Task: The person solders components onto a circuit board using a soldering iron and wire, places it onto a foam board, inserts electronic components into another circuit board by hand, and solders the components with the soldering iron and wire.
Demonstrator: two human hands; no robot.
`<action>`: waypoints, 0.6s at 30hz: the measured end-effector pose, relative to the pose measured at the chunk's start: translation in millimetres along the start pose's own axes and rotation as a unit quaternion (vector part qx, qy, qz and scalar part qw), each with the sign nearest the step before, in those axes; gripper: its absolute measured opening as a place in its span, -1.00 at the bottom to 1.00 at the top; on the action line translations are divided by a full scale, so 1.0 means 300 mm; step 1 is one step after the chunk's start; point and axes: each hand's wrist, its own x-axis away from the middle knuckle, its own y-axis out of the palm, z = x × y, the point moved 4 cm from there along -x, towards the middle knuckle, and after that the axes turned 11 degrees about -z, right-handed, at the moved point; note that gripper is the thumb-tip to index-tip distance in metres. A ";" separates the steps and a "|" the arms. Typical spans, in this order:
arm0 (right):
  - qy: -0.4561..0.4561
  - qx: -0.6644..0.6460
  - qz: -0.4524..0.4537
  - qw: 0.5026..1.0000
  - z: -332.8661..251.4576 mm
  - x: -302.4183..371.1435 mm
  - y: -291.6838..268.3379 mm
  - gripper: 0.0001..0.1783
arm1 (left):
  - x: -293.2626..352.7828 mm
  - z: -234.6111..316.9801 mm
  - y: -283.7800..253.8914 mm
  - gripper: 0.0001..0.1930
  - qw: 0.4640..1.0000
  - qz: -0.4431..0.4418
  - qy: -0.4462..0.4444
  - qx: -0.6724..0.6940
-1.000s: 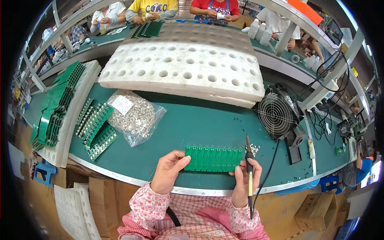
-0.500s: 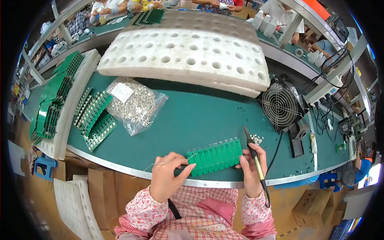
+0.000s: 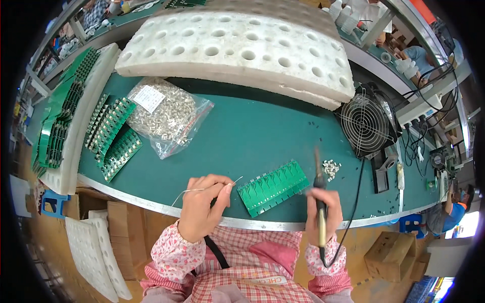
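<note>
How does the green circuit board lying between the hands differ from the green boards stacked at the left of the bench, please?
The single circuit board lies flat and alone on the green mat, between the left hand and right hand. The stacked boards overlap one another in tilted rows, away from both hands. The single board sits near the bench's front edge; the stack lies beside a clear bag of small metal parts. All are green with rows of components.

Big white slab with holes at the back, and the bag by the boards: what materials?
White slab: looks like expanded foam, matte and pebbly, its punched holes soft-edged. Bag: clear glossy plastic film, wrinkled and glinting, packed with small silvery parts, probably metal.
</note>
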 end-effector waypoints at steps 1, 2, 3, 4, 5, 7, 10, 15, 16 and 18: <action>0.003 0.004 0.000 1.000 -0.009 0.021 -0.001 -0.71 | -0.016 -0.001 0.005 -0.71 1.000 -0.004 0.011 0.018; -0.017 -0.045 -0.011 0.999 -0.020 0.042 0.001 -0.76 | -0.028 -0.002 0.005 -0.71 1.000 -0.006 0.012 0.022; -0.037 -0.096 -0.021 0.994 -0.031 0.057 0.007 -0.80 | -0.037 0.000 0.008 -0.73 1.000 -0.017 0.014 0.011; -0.034 -0.095 -0.022 0.995 -0.043 0.066 0.018 -0.80 | -0.043 0.001 0.011 -0.75 0.999 -0.028 0.017 -0.001; -0.040 -0.124 -0.031 0.991 -0.058 0.075 0.036 -0.87 | -0.048 -0.005 0.018 -0.75 0.999 -0.030 0.017 0.003; -0.044 -0.152 -0.041 0.987 -0.073 0.080 0.065 -0.91 | -0.051 -0.015 0.024 -0.82 0.999 -0.032 0.024 -0.011; -0.039 -0.212 -0.082 0.973 -0.074 0.079 0.102 -0.88 | -0.047 -0.019 0.023 -0.86 0.999 -0.038 0.027 -0.009; -0.039 -0.213 -0.083 0.973 -0.076 0.075 0.124 -0.85 | -0.041 -0.025 0.022 -0.89 0.999 -0.046 0.029 -0.003; -0.048 -0.210 -0.073 0.974 -0.076 0.075 0.126 -0.85 | -0.040 -0.024 0.023 -0.89 0.998 -0.048 0.032 -0.003; -0.060 -0.202 -0.071 0.975 -0.075 0.070 0.127 -0.86 | -0.040 -0.024 0.025 -0.90 0.998 -0.046 0.036 -0.005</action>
